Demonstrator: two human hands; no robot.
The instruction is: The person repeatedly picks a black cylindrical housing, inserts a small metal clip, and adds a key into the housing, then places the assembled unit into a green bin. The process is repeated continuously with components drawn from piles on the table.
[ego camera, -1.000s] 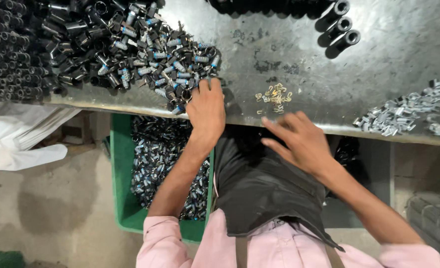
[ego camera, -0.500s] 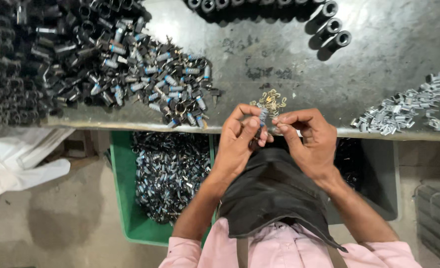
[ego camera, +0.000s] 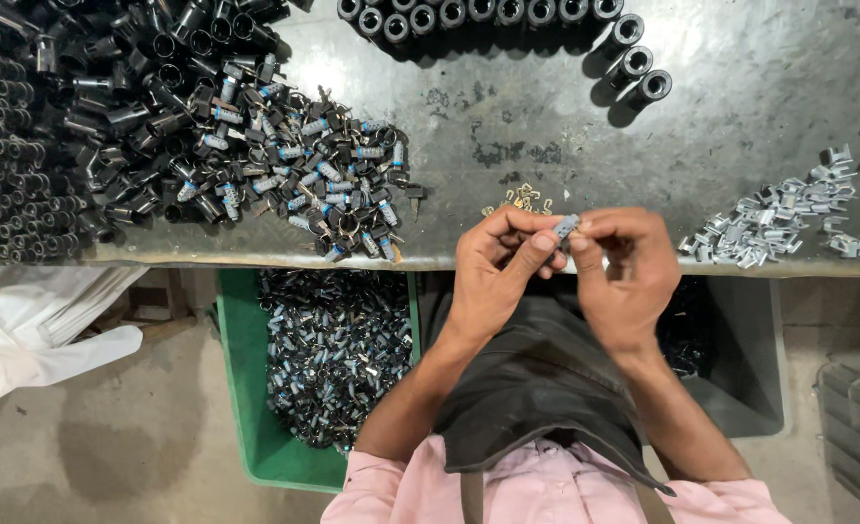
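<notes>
Both hands pinch one small silver part above the workbench's near edge.
Left hand and right hand close fingertips on the silver part, just past tiny gold bits on the workbench; a green bin sits below.

On your bench, the parts heap lies left, clips right; the bin sits below the heap.

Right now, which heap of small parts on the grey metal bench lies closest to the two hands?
The little heap of brass-coloured clips, just beyond the left hand and right hand; it alone is golden, and the smallest.
</notes>
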